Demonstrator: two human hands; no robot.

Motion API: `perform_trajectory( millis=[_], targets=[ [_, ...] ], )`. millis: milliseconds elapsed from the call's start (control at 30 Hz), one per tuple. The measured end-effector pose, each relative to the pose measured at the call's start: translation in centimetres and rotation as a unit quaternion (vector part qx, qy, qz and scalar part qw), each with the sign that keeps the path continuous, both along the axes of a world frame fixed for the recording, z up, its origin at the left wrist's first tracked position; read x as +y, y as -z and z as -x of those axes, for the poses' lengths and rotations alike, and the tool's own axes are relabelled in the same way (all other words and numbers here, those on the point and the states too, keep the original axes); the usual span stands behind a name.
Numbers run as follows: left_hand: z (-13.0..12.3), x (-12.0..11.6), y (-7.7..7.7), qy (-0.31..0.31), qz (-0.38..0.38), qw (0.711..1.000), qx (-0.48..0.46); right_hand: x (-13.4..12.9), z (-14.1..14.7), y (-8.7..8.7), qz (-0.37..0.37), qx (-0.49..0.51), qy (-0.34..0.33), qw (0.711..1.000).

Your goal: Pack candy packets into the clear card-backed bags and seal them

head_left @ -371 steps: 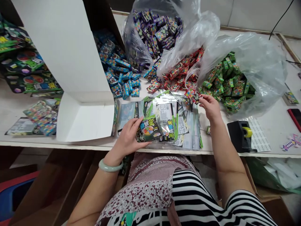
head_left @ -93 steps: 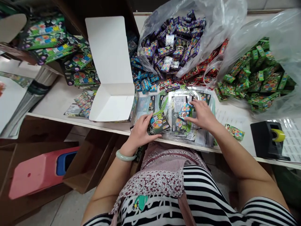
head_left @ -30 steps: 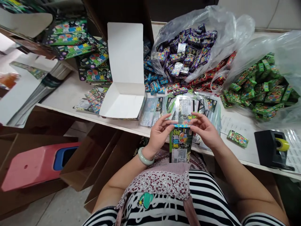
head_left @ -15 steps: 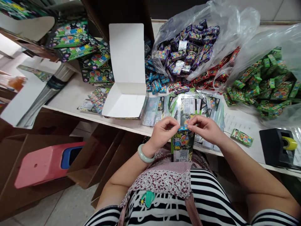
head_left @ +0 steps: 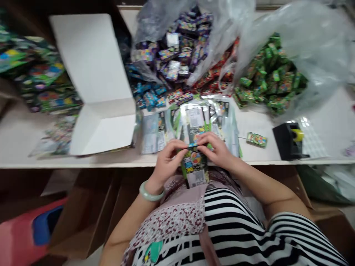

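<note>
My left hand (head_left: pixel 169 159) and my right hand (head_left: pixel 215 150) meet at the table's front edge, thumbs and forefingers pinched. Between them is the top end of a black printed packet (head_left: pixel 195 159) with green sides, which hangs down over my lap. A narrow blue piece (head_left: pixel 192 145) shows at its top, between the fingertips; blur hides whether it is a small box or part of the packet. Just beyond the fingers, a fanned pile of similar clear and black packets (head_left: pixel 195 117) lies on the table.
Small blue boxes (head_left: pixel 150 99) lie left of a plastic bag of purple boxes (head_left: pixel 184 55). Red boxes (head_left: pixel 213 77) and a bag of green boxes (head_left: pixel 273 81) are farther right. An open white carton (head_left: pixel 116 131) stands left; a tape dispenser (head_left: pixel 284 142) and one green box (head_left: pixel 256 139) sit right.
The view has swung to the right, so everything on the table appears farther left. Both hands keep their pinch at the top of the packet.
</note>
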State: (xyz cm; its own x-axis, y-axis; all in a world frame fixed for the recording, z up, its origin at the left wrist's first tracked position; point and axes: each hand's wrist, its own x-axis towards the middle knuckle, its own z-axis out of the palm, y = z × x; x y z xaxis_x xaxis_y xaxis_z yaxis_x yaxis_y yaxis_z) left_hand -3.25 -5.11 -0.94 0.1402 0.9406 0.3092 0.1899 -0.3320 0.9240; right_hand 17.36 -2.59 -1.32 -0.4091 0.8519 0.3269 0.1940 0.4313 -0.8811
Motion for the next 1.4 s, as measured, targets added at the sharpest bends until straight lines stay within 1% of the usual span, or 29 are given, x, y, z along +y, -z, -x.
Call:
perform_trajectory(
  millis=[33,67,100,133,167,200,233,267,333,400,500,600,700,767,833,900,933,967,1000,1033,1100,1133,1167,1200,1267,1333,1400],
  targets=[
    [0.0,0.3,0.1,-0.006,-0.01,1.0,0.001,0.4,-0.9,0.1,0.025,0.002,-0.01,1.0],
    [0.1,0.6,0.2,-0.017,-0.013,1.0,0.004,1.1,-2.2,0.4,0.051,0.006,-0.006,0.999],
    [0.2,0.9,0.3,-0.03,-0.014,0.999,0.008,1.9,-4.1,0.7,0.073,0.009,0.02,0.997],
    [0.3,1.1,0.4,-0.042,-0.012,0.999,0.013,2.8,-6.3,1.1,0.089,0.005,0.071,0.994],
    [0.3,1.3,0.6,-0.053,-0.01,0.998,0.019,3.8,-8.8,1.6,0.096,-0.007,0.147,0.984],
    [0.3,1.4,0.7,-0.062,-0.008,0.998,0.024,4.8,-11.3,2.1,0.096,-0.039,0.233,0.967],
    [0.3,1.5,0.8,-0.067,-0.005,0.997,0.027,5.8,-13.8,2.7,0.096,-0.097,0.309,0.941],
    [0.2,1.6,0.8,-0.07,-0.003,0.997,0.03,6.9,-15.9,3.2,0.097,-0.17,0.352,0.915],
    [-0.1,1.6,0.9,-0.07,0.0,0.997,0.033,8.7,-18.8,4.1,0.107,-0.278,0.36,0.884],
    [-0.3,1.6,0.9,-0.068,0.002,0.997,0.037,10.0,-20.0,4.7,0.12,-0.32,0.336,0.878],
    [-0.3,1.8,0.8,-0.068,0.001,0.997,0.039,10.8,-19.6,5.3,0.138,-0.319,0.318,0.882],
    [-0.1,1.8,0.7,-0.07,0.0,0.997,0.042,10.8,-19.0,5.6,0.161,-0.304,0.314,0.885],
    [0.0,1.8,0.8,-0.073,-0.003,0.996,0.043,10.4,-19.5,5.7,0.191,-0.271,0.312,0.89],
    [-0.1,1.8,0.9,-0.071,-0.002,0.997,0.042,10.0,-20.3,5.2,0.211,-0.243,0.309,0.895],
    [-0.3,1.8,0.9,-0.067,-0.001,0.997,0.04,9.4,-20.6,3.8,0.224,-0.214,0.309,0.899],
    [-0.7,1.7,0.8,-0.057,-0.003,0.998,0.036,8.5,-19.6,1.5,0.215,-0.163,0.293,0.918],
    [-0.9,1.7,0.7,-0.052,-0.005,0.998,0.033,7.9,-18.4,0.1,0.201,-0.122,0.267,0.935],
    [-1.1,1.7,0.6,-0.045,-0.008,0.999,0.029,7.4,-16.9,-1.4,0.182,-0.082,0.211,0.957],
    [-1.4,1.7,0.5,-0.04,-0.011,0.999,0.026,6.8,-14.9,-2.9,0.167,-0.066,0.141,0.974],
    [-1.5,1.7,0.5,-0.036,-0.014,0.999,0.023,6.3,-12.7,-4.3,0.151,-0.064,0.067,0.984],
    [-1.7,1.7,0.4,-0.023,-0.016,0.999,0.018,5.4,-8.1,-6.4,0.116,-0.074,-0.072,0.988],
    [-1.7,1.7,0.3,-0.019,-0.016,1.0,0.018,5.2,-6.0,-7.0,0.104,-0.079,-0.116,0.985],
    [-1.6,1.6,0.2,-0.015,-0.016,1.0,0.017,5.2,-4.1,-7.3,0.098,-0.088,-0.145,0.981],
    [-1.6,1.5,0.1,-0.012,-0.017,1.0,0.018,5.3,-2.5,-7.2,0.099,-0.099,-0.161,0.977],
    [-1.3,1.2,-0.2,-0.011,-0.016,1.0,0.015,5.9,-0.4,-6.4,0.115,-0.125,-0.172,0.97],
    [-1.0,1.0,-0.4,-0.008,-0.01,1.0,0.006,6.7,0.5,-5.4,0.137,-0.15,-0.177,0.963],
    [-0.8,1.0,-0.4,-0.006,-0.002,1.0,-0.007,7.4,0.7,-4.7,0.151,-0.168,-0.184,0.957]
  ],
)
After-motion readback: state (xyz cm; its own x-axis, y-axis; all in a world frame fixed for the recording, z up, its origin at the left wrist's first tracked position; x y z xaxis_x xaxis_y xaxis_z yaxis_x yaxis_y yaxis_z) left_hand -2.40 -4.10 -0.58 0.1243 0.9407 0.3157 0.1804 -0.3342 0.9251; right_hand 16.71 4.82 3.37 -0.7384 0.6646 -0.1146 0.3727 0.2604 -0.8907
